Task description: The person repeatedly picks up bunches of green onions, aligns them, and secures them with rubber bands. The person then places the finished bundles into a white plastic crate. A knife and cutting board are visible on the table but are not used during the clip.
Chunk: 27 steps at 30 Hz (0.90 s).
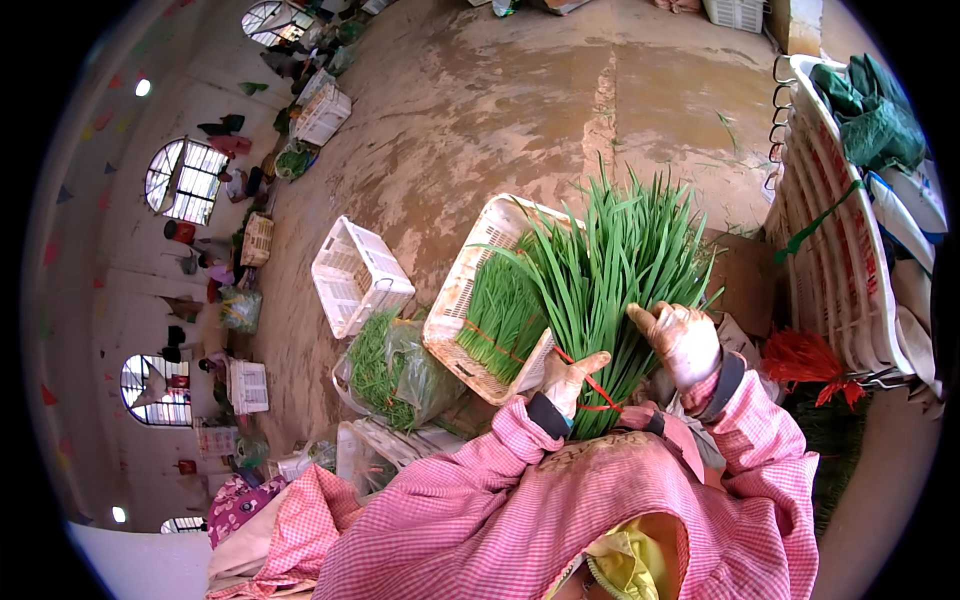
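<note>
A large bundle of long flat green leaves, likely garlic chives (600, 277), stands fanned out before my body, its stalk ends low against my clothes. My left hand (566, 382), in a soiled pale glove, grips the bundle's lower left side with the thumb extended. A red tie (596, 388) runs from that hand across the lower stalks. On the bundle's right side is my right hand (679, 341), also gloved, fingers curled against the leaves. Whether it pinches anything is hidden. Just beyond my left hand, a white plastic crate (450, 315) holds tied green bundles (501, 322).
Left of the crate sit a clear plastic bag of greens (397, 367) and another white crate (364, 277). Stacked white crates (832, 247) rise at the right, with red ties (806, 360) hanging nearby. A person in a checked garment (300, 525) is close on my left.
</note>
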{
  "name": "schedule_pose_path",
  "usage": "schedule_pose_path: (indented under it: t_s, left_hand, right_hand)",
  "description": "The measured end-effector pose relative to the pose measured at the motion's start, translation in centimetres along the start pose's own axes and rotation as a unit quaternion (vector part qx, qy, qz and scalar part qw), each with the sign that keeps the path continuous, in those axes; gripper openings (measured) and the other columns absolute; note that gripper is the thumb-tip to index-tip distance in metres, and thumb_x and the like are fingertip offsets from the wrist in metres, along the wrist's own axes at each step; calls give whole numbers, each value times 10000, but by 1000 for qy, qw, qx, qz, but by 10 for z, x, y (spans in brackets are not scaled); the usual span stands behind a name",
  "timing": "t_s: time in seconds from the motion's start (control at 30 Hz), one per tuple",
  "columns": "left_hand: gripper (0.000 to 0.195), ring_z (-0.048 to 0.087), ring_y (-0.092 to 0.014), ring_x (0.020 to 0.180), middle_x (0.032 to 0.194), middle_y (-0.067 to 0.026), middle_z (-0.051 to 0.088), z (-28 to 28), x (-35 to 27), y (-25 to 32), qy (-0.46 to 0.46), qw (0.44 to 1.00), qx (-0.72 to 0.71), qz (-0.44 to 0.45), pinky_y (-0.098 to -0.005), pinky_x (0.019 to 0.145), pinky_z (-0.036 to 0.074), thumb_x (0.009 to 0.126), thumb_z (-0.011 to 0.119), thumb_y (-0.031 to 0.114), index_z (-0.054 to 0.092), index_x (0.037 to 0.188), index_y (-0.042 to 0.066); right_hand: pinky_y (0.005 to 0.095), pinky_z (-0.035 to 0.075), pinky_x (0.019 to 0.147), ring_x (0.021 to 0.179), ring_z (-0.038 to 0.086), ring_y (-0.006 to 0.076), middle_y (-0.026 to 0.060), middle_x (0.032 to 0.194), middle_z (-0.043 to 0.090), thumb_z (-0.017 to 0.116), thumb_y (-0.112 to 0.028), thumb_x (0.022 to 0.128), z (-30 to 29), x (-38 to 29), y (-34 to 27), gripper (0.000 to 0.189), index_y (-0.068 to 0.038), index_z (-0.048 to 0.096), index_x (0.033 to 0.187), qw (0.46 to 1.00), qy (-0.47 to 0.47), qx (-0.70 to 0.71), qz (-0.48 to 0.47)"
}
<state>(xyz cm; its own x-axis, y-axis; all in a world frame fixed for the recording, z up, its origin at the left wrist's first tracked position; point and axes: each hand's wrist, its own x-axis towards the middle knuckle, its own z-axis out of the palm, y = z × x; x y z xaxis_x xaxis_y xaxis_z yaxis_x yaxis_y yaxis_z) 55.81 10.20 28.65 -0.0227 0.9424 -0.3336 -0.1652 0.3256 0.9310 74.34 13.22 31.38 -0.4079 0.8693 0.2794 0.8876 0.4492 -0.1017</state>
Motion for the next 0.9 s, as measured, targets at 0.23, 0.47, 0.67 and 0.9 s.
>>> schedule_pose_path:
  t_s: [0.23,0.47,0.67,0.9]
  left_hand:
    - [396,577,-151,842,960,-66,581,-14,-3,-16,-31,998,-37,-41,-291,797,479,672,700,44,539,1027,-24]
    - [419,606,-184,834,985,-101,582,1,-2,-16,-66,993,-95,33,-303,791,493,702,707,129,525,1038,-43]
    - [287,613,-184,800,868,-104,626,-8,28,4,77,997,2,8,-308,795,487,697,677,106,590,906,-71]
    - [1007,217,-231,1279,1376,-208,204,14,50,65,-125,992,1,-12,-341,997,276,657,752,91,51,1379,38]
  right_hand:
    - [266,456,604,638,557,185,96,768,599,563,-2,798,-26,46,68,63,-12,564,860,842,302,432,118]
    - [338,461,643,711,563,306,142,763,579,599,-32,703,14,72,69,207,-64,629,905,967,-18,252,-21]
    - [380,414,864,1096,455,351,229,1258,401,692,-246,698,45,16,124,769,-44,276,1313,890,127,-22,437]
    - [306,444,832,956,541,161,60,1098,542,737,-214,703,106,-1,-24,711,-37,327,1257,407,-45,866,288]
